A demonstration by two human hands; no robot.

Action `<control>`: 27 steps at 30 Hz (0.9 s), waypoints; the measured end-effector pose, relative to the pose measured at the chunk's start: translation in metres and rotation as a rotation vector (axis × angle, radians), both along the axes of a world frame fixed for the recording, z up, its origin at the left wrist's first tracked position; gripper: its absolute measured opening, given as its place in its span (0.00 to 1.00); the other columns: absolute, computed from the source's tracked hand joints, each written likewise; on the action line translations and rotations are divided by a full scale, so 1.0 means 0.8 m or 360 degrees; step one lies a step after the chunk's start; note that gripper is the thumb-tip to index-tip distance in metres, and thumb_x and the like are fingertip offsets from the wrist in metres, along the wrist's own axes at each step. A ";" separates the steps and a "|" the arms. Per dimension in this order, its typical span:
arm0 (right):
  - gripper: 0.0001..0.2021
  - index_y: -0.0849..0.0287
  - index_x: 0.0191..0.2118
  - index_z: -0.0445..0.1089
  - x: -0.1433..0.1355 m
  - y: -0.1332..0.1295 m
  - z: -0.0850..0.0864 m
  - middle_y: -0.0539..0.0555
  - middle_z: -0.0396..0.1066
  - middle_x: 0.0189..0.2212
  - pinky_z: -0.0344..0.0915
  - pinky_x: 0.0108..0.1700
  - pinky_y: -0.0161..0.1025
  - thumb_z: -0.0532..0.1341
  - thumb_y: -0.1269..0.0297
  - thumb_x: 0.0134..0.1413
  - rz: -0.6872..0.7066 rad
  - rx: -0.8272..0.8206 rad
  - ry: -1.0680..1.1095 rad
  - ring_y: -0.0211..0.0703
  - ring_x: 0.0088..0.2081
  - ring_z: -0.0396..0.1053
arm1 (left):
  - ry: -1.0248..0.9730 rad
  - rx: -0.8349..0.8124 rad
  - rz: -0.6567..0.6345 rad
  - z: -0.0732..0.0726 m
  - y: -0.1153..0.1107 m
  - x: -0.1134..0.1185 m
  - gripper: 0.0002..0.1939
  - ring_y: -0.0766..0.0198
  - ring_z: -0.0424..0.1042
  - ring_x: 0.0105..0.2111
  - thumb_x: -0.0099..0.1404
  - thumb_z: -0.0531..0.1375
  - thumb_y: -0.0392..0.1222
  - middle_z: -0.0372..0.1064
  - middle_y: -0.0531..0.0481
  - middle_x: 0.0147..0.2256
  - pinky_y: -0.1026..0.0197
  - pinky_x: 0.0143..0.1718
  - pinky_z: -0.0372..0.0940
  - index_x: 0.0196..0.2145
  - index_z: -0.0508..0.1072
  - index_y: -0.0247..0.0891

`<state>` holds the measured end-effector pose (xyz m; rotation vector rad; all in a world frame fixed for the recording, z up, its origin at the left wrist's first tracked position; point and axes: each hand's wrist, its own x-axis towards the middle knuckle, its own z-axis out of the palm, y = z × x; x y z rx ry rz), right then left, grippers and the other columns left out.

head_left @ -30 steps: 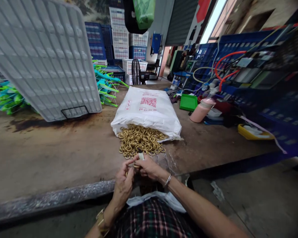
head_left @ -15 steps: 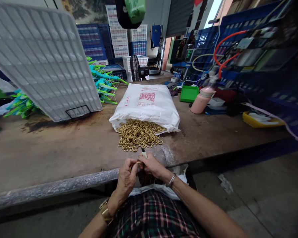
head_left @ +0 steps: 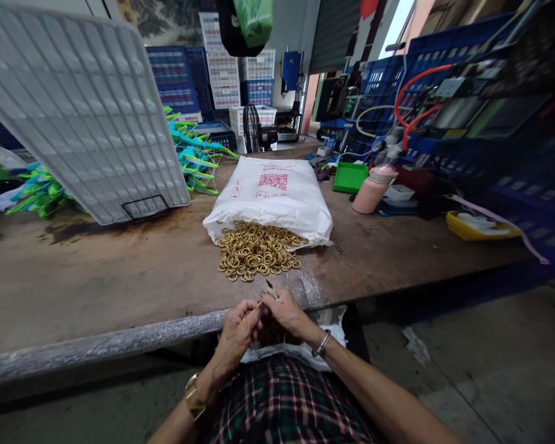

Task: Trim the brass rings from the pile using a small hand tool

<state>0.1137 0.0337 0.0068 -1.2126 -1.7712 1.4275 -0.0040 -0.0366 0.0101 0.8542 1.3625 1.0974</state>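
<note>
Gold, just a tiny bit of it, peeked out where I pinched a little ring (head_left: 260, 304) between the fingers of my left hand (head_left: 237, 327), right at the front edge of the table (head_left: 97, 290). My fingers hid most of the ring. My right hand (head_left: 287, 314) was curled tight around a small tool (head_left: 272, 290) with a pale handle and a dark, pointy tip that stuck up and away from me. My two hands were very close together, but I cannot tell if the tool touched the ring. Just past the tip lay a pile of gold rings (head_left: 256, 250), spilling out of the mouth of a big white bag (head_left: 277, 191) with red marks on top. Below my hands was some white plastic (head_left: 337, 330) by my lap, with dark stuff in it that was too dim to make out. I had a gold watch (head_left: 194, 398) on my left wrist and a shiny bracelet (head_left: 321, 343) on my right one. To the right of the bag sat a green tray (head_left: 350, 177) and a pink bottle (head_left: 370, 194). To the left, a big grey crate (head_left: 87, 111) leaned on the table.
</note>
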 end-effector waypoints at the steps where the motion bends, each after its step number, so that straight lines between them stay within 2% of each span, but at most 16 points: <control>1: 0.12 0.59 0.20 0.59 0.001 0.001 0.002 0.44 0.58 0.16 0.51 0.25 0.31 0.51 0.61 0.51 -0.0003 -0.0012 0.0010 0.32 0.21 0.53 | -0.0082 -0.0029 -0.0023 0.002 0.000 0.000 0.17 0.74 0.53 0.13 0.54 0.59 0.55 0.61 0.59 0.18 0.69 0.14 0.49 0.28 0.65 0.38; 6: 0.14 0.60 0.20 0.61 0.009 0.003 0.005 0.46 0.61 0.18 0.53 0.26 0.31 0.51 0.60 0.53 0.0067 0.0005 0.0075 0.33 0.22 0.56 | -0.0387 -0.0077 -0.0030 0.005 0.002 0.003 0.16 0.75 0.54 0.14 0.54 0.61 0.53 0.61 0.58 0.20 0.71 0.14 0.49 0.30 0.66 0.36; 11: 0.12 0.60 0.24 0.62 0.018 0.001 0.006 0.45 0.60 0.19 0.53 0.27 0.31 0.54 0.58 0.52 0.0161 0.0163 0.0072 0.34 0.24 0.56 | -0.0250 -0.0072 0.0025 0.006 0.007 0.008 0.17 0.75 0.54 0.14 0.53 0.62 0.54 0.61 0.58 0.19 0.71 0.14 0.49 0.28 0.65 0.36; 15: 0.11 0.60 0.23 0.62 0.020 0.003 0.006 0.45 0.59 0.18 0.53 0.27 0.31 0.53 0.61 0.53 0.0122 0.0094 0.0098 0.33 0.23 0.56 | -0.0172 -0.0080 -0.0013 0.006 0.011 0.011 0.17 0.75 0.54 0.14 0.55 0.60 0.55 0.59 0.59 0.18 0.71 0.14 0.50 0.27 0.65 0.36; 21: 0.12 0.60 0.24 0.62 0.021 0.012 0.001 0.46 0.62 0.20 0.54 0.27 0.31 0.51 0.62 0.55 0.0062 0.0036 0.0088 0.33 0.23 0.57 | -0.0261 -0.0066 -0.0054 0.004 0.014 0.009 0.16 0.75 0.54 0.15 0.57 0.59 0.54 0.59 0.59 0.19 0.71 0.15 0.50 0.29 0.66 0.36; 24: 0.11 0.59 0.25 0.62 0.026 0.012 -0.005 0.47 0.63 0.20 0.54 0.28 0.31 0.50 0.65 0.55 0.0051 0.0289 -0.0141 0.34 0.23 0.58 | -0.0253 -0.0067 -0.0030 0.004 0.015 0.009 0.17 0.75 0.54 0.15 0.56 0.60 0.54 0.60 0.59 0.19 0.71 0.14 0.49 0.30 0.66 0.36; 27: 0.06 0.59 0.28 0.64 0.032 0.007 -0.008 0.48 0.64 0.22 0.51 0.29 0.32 0.51 0.71 0.51 0.0282 0.0626 -0.0437 0.35 0.25 0.59 | -0.0182 -0.0052 -0.0002 0.003 0.017 0.008 0.17 0.75 0.55 0.15 0.57 0.59 0.55 0.61 0.58 0.19 0.71 0.15 0.49 0.29 0.65 0.37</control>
